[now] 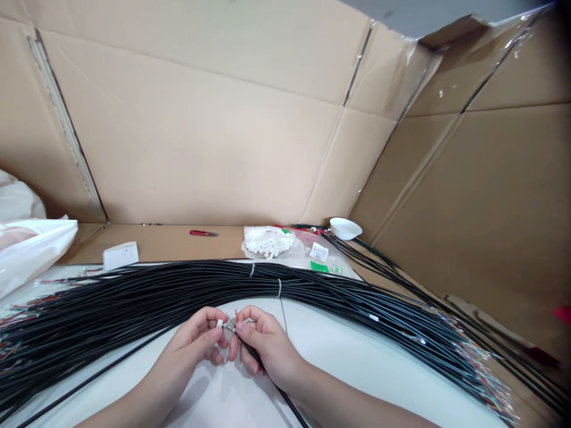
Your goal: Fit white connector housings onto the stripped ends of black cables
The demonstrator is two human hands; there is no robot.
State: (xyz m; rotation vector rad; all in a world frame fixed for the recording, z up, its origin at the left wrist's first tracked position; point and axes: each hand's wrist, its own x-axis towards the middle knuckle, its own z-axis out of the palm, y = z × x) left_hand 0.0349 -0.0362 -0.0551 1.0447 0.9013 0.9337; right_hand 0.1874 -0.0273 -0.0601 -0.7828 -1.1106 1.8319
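My left hand [200, 342] pinches a small white connector housing [219, 324] between thumb and fingers. My right hand [263, 345] is closed on the end of a single black cable [285, 397], whose thin stripped wire tips [231, 326] meet the connector between the two hands. That cable runs back under my right wrist toward the lower edge. Both hands hover over the white table [339, 356], just in front of a large bundle of black cables [178, 291].
The bundle spans the table, tied with white bands, with coloured wire ends at both sides. Cardboard walls [214, 148] enclose the bench. Behind lie red snips [203, 233], a bag of white connectors [270, 242], a white bowl [345, 227], a white box [120, 255] and plastic bags [27, 244].
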